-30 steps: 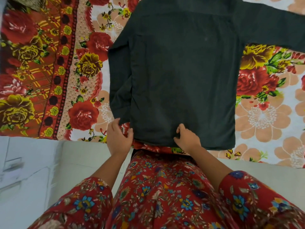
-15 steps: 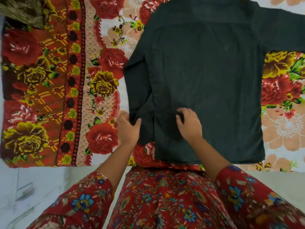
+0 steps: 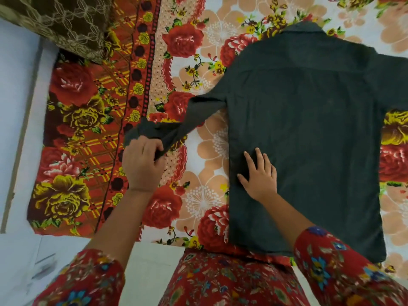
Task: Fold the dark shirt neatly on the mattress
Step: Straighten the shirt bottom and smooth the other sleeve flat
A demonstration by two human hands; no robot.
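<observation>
The dark shirt (image 3: 309, 133) lies back-up and flat on the flower-printed mattress (image 3: 198, 69), collar at the far end, hem near me. My left hand (image 3: 142, 164) grips the cuff end of the left sleeve (image 3: 176, 127) and holds it stretched out to the left, away from the body. My right hand (image 3: 259, 175) presses flat with spread fingers on the shirt's left side near the side seam. The right sleeve runs out of view at the right edge.
A brown patterned cloth (image 3: 55, 23) lies at the mattress's far left corner. The mattress's left edge and near edge border a pale floor (image 3: 17, 107). My red flowered clothing (image 3: 220, 281) fills the bottom of the view.
My left hand has pulled the left sleeve out sideways from beside the body to a stretched slant. My right hand moved up the shirt and flattened onto it. The view shifted left.
</observation>
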